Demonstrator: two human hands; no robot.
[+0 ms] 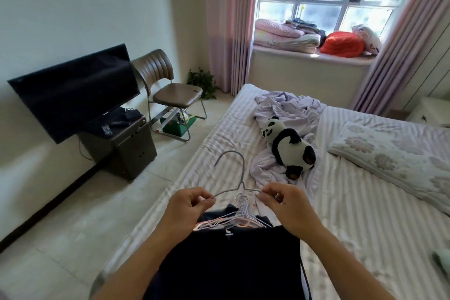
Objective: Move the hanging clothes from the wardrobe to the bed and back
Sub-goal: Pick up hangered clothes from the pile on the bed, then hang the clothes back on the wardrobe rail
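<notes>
Pinching hanger [235, 179] with both hands

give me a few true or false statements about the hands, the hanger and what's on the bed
1. Both hands hold one grey wire hanger, the left hand on one shoulder and the right hand on the other. True.
2. The hanger's hook points down toward the floor. False: the hook rises above the hands.
3. A pile of hangers lies on dark clothes at the near end of the bed. True.
4. The panda toy sits on the brown chair. False: it lies on the bed, on lilac cloth.
5. A flowered pillow lies on the bed. True.
</notes>
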